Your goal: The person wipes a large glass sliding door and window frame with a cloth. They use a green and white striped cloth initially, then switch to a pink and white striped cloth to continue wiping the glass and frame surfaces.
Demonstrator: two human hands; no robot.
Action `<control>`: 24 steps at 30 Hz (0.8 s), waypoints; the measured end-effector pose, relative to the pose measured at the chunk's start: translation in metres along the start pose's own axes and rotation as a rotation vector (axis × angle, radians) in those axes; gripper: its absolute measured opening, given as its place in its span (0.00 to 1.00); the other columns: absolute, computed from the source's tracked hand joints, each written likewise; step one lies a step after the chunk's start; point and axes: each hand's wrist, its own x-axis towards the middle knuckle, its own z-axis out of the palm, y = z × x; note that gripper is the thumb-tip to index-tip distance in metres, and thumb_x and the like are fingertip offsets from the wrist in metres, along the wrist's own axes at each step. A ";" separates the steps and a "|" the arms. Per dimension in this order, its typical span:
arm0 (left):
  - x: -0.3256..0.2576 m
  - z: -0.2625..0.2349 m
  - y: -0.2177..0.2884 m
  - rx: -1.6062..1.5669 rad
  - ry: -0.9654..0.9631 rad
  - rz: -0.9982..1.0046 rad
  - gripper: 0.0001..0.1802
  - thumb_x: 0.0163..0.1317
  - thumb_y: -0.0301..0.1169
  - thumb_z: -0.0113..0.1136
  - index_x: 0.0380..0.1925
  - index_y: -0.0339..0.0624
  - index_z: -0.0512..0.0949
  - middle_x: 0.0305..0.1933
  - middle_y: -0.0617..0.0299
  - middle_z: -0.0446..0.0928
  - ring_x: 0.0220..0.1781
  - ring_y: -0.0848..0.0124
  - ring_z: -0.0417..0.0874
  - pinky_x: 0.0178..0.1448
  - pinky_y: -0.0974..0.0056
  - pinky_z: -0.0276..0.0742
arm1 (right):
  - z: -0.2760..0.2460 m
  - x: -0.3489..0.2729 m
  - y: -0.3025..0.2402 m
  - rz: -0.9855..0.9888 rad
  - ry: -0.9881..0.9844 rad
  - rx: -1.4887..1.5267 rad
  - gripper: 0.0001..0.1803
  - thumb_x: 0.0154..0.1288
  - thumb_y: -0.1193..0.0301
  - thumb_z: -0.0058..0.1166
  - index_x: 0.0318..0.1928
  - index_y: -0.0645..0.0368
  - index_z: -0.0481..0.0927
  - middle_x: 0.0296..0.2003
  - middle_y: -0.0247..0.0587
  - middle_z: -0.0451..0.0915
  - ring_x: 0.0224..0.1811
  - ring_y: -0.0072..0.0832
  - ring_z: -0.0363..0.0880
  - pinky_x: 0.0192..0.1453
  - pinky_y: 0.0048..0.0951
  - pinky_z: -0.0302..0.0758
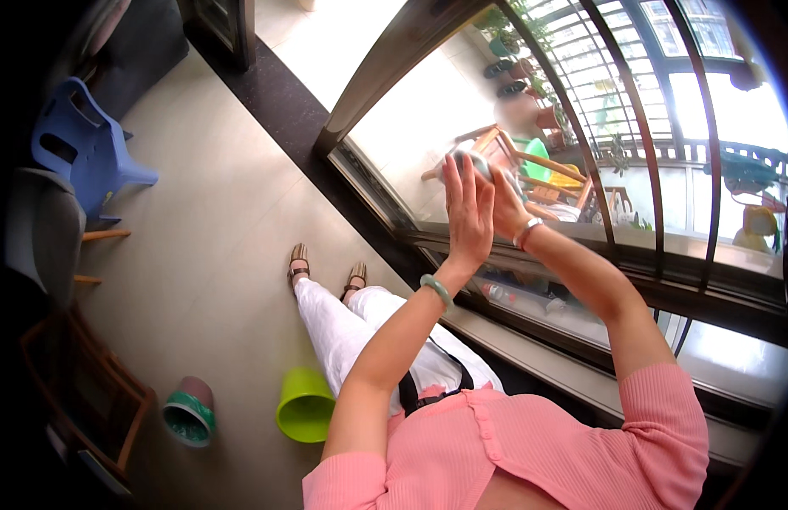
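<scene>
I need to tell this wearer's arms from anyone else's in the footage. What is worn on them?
Both forearms are bare. The left hand has a pale green bangle at its wrist; the right hand has a silver bracelet. Short pink ribbed sleeves cover the upper arms.

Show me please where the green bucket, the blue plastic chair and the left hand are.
green bucket (305, 406), head view, on its outer wall.
blue plastic chair (81, 146), head view, on its seat.
left hand (468, 212), head view, on its back.
</scene>
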 end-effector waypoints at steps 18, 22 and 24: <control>0.040 -0.001 0.039 0.048 0.128 0.112 0.36 0.76 0.39 0.47 0.77 0.38 0.48 0.82 0.41 0.38 0.83 0.47 0.40 0.81 0.49 0.42 | 0.130 0.065 -0.011 0.843 -0.226 2.464 0.32 0.57 0.65 0.61 0.65 0.35 0.72 0.69 0.23 0.66 0.72 0.35 0.60 0.59 0.44 0.62; 0.006 -0.009 -0.037 0.132 0.109 -0.071 0.35 0.74 0.34 0.50 0.76 0.34 0.51 0.81 0.38 0.41 0.83 0.46 0.43 0.81 0.51 0.45 | 0.027 0.085 -0.006 0.418 0.030 2.479 0.24 0.56 0.63 0.61 0.56 0.40 0.76 0.67 0.24 0.65 0.72 0.35 0.57 0.61 0.44 0.62; -0.016 -0.010 -0.068 0.139 0.050 -0.201 0.33 0.73 0.33 0.50 0.74 0.32 0.54 0.80 0.36 0.44 0.82 0.45 0.45 0.80 0.51 0.47 | -0.008 0.070 0.001 0.119 0.139 2.492 0.22 0.58 0.63 0.59 0.55 0.41 0.77 0.66 0.24 0.66 0.73 0.34 0.55 0.61 0.44 0.63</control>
